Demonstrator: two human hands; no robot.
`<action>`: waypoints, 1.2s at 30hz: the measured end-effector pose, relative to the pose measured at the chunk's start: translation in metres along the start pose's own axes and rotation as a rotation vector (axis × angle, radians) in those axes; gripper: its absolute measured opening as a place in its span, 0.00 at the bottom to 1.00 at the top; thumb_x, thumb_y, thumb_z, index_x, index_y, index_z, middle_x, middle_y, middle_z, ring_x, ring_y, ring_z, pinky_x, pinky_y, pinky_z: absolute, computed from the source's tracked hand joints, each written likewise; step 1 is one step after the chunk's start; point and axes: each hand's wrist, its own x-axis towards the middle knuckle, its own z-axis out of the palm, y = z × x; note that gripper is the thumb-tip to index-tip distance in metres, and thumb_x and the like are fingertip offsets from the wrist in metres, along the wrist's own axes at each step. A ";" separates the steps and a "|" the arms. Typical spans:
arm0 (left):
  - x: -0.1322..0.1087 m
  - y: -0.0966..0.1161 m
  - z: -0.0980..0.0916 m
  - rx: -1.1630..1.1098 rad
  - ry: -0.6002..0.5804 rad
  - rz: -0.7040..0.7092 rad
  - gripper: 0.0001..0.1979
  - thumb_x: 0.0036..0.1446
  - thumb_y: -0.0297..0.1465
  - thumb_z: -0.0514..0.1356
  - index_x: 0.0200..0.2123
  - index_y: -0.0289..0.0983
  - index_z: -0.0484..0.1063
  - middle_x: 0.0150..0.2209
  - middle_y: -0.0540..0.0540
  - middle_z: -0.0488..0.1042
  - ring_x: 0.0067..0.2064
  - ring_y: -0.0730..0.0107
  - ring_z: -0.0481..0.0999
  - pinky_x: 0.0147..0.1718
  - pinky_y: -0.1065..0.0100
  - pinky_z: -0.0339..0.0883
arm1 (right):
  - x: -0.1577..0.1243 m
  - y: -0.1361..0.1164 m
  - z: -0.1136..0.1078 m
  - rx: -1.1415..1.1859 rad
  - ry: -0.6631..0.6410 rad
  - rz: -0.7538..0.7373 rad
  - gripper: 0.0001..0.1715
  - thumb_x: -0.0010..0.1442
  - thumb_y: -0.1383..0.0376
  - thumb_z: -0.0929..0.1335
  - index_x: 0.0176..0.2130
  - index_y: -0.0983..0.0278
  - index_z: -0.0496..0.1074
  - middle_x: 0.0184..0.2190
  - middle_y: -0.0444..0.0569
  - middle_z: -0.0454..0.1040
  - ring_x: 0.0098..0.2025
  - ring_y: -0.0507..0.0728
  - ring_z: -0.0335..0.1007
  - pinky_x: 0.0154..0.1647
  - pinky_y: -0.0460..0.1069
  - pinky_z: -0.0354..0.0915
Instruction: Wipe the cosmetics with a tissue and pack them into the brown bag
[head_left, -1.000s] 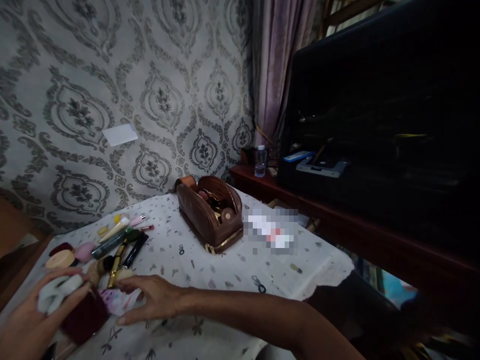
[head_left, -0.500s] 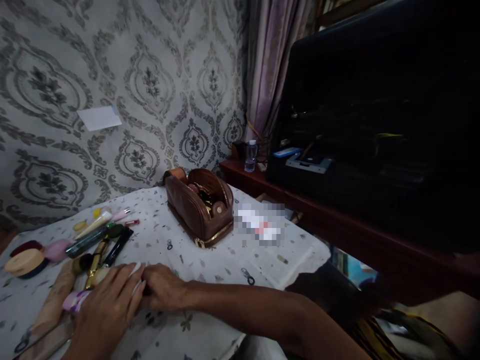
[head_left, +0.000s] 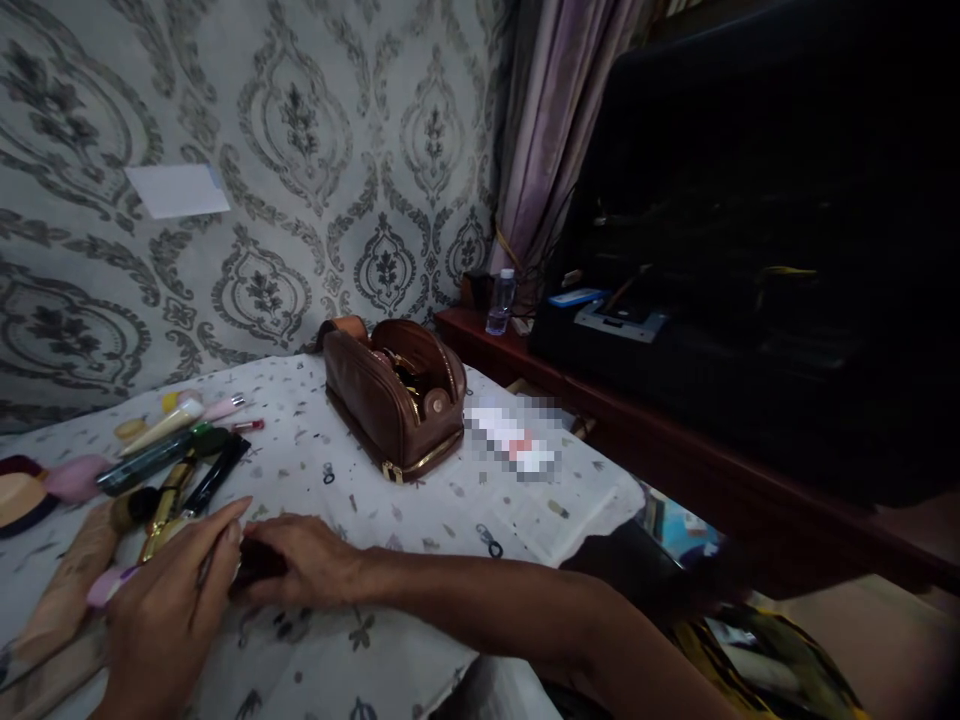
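Observation:
My right hand (head_left: 304,560) is closed round a dark reddish, glossy object (head_left: 259,562), partly hidden by the fingers, just above the patterned cloth. My left hand (head_left: 169,595) meets it from the left, back upward and fingers bent together. What its fingers grip is hidden. Beside the left hand lie a lilac-and-white tube (head_left: 109,585), a beige tube (head_left: 71,580), a gold tube (head_left: 171,495) and a black tube (head_left: 217,475). Farther off lies a green bottle (head_left: 142,462). An unzipped brown cosmetic bag (head_left: 367,405) with items inside stands beyond my hands.
At the far left are a pink sponge (head_left: 77,478) and a round beige compact (head_left: 19,500). A blurred white item (head_left: 510,435) lies right of the bag. A water bottle (head_left: 500,303) stands on the red-brown ledge (head_left: 469,325), near a large black screen-like panel (head_left: 750,250).
The view has shifted slightly. The dark reddish object now shows between my hands. The white piece seen earlier at my left fingers no longer shows.

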 end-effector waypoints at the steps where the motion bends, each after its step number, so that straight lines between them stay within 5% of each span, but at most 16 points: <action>1: -0.002 -0.002 0.000 -0.014 -0.022 -0.036 0.17 0.67 0.38 0.50 0.46 0.36 0.74 0.38 0.45 0.81 0.36 0.64 0.80 0.39 0.67 0.69 | 0.000 0.001 0.001 0.010 0.003 -0.001 0.27 0.58 0.58 0.73 0.54 0.66 0.67 0.48 0.53 0.77 0.49 0.58 0.73 0.50 0.48 0.67; 10: -0.009 0.002 -0.008 -0.292 -0.063 -0.489 0.16 0.62 0.42 0.56 0.44 0.40 0.77 0.38 0.49 0.81 0.34 0.67 0.78 0.32 0.70 0.69 | -0.001 0.010 0.010 0.171 0.079 -0.044 0.24 0.56 0.60 0.74 0.50 0.64 0.71 0.41 0.50 0.77 0.42 0.57 0.72 0.45 0.50 0.67; 16: -0.002 0.006 -0.013 -0.621 -0.067 -0.736 0.18 0.61 0.40 0.58 0.48 0.36 0.75 0.25 0.52 0.73 0.24 0.75 0.68 0.24 0.73 0.61 | 0.001 0.019 0.020 0.305 0.149 -0.069 0.27 0.54 0.64 0.75 0.52 0.66 0.71 0.42 0.51 0.75 0.41 0.57 0.71 0.45 0.51 0.67; 21: -0.003 0.003 -0.013 -0.908 -0.052 -0.896 0.19 0.58 0.42 0.61 0.48 0.37 0.72 0.26 0.51 0.75 0.26 0.71 0.73 0.27 0.71 0.67 | 0.000 0.014 0.015 0.354 0.113 -0.050 0.21 0.56 0.66 0.73 0.50 0.64 0.73 0.37 0.46 0.74 0.37 0.54 0.69 0.42 0.49 0.66; 31: -0.004 0.007 -0.009 -0.845 0.057 -0.868 0.13 0.61 0.41 0.58 0.41 0.37 0.71 0.30 0.49 0.77 0.32 0.68 0.76 0.32 0.69 0.69 | -0.001 0.005 0.007 0.413 0.067 0.031 0.18 0.57 0.63 0.71 0.47 0.64 0.72 0.38 0.47 0.75 0.39 0.55 0.69 0.42 0.50 0.66; 36: -0.013 0.002 0.001 -0.677 0.014 -0.768 0.09 0.63 0.35 0.54 0.40 0.38 0.72 0.34 0.49 0.75 0.37 0.68 0.74 0.37 0.69 0.67 | -0.001 0.002 0.000 0.373 0.113 0.045 0.18 0.60 0.56 0.68 0.46 0.65 0.69 0.35 0.46 0.74 0.35 0.54 0.68 0.37 0.49 0.65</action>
